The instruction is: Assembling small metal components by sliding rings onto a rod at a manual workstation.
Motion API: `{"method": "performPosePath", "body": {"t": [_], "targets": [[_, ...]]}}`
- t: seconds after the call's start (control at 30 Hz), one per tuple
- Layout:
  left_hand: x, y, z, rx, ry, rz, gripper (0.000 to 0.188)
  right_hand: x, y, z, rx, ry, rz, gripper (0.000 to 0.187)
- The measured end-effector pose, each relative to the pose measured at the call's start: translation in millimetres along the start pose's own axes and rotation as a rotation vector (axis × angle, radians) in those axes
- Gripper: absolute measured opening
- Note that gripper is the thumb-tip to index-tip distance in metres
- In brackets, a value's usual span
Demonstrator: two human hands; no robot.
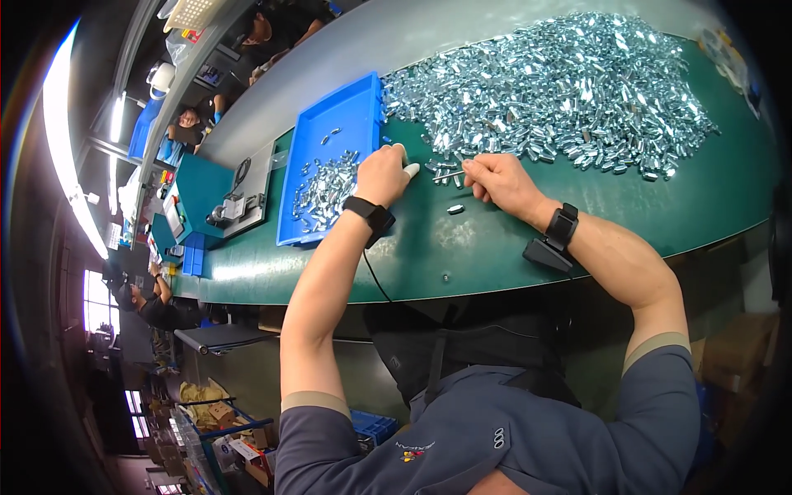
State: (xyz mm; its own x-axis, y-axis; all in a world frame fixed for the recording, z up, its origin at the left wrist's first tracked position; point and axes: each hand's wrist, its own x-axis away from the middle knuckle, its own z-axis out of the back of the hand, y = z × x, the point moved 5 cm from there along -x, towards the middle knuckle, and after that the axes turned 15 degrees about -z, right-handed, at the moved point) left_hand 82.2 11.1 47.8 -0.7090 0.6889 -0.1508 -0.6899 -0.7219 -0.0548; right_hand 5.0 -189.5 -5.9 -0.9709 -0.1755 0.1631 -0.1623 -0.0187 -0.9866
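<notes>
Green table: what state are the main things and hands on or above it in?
Blue tray: open-topped, partly filled.
Metal pieces inside: loose, jumbled.
Metal heap: loose, spread wide.
Lone piece: lying apart.
Left hand: curled, grip unclear.
Right hand: pinching slim metal rod.

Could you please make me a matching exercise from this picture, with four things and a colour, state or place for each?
1. Tray
2. Large heap of metal parts
3. Left hand
4. Right hand

A. Pinches a thin metal piece
B. Blue
C. Shows white fingertip covering
D. Silvery, right of the tray

Pairs: 1-B; 2-D; 3-C; 4-A
</notes>
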Motion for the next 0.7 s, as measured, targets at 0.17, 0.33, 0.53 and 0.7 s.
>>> {"method": "performPosePath", "body": {"t": [0.17, 0.33, 0.53, 0.7], "targets": [[4, -24, -24, -0.064, 0.108, -0.034, 0.024, -1, -2, -5, -0.024, 0.0, 0.011, 0.038], [19, 11, 8, 0.236, 0.15, -0.036, 0.02, -1, 3, 2, -0.052, 0.013, 0.029, 0.037], [50, 34, 7, 0.923, 0.191, 0.241, 0.025, 0, -4, 0, -0.011, 0.0, 0.02, 0.036], [49, 48, -2, 1.193, 0.281, 0.273, 0.023, 1, -3, -1, -0.025, -0.048, 0.024, 0.035]]}}
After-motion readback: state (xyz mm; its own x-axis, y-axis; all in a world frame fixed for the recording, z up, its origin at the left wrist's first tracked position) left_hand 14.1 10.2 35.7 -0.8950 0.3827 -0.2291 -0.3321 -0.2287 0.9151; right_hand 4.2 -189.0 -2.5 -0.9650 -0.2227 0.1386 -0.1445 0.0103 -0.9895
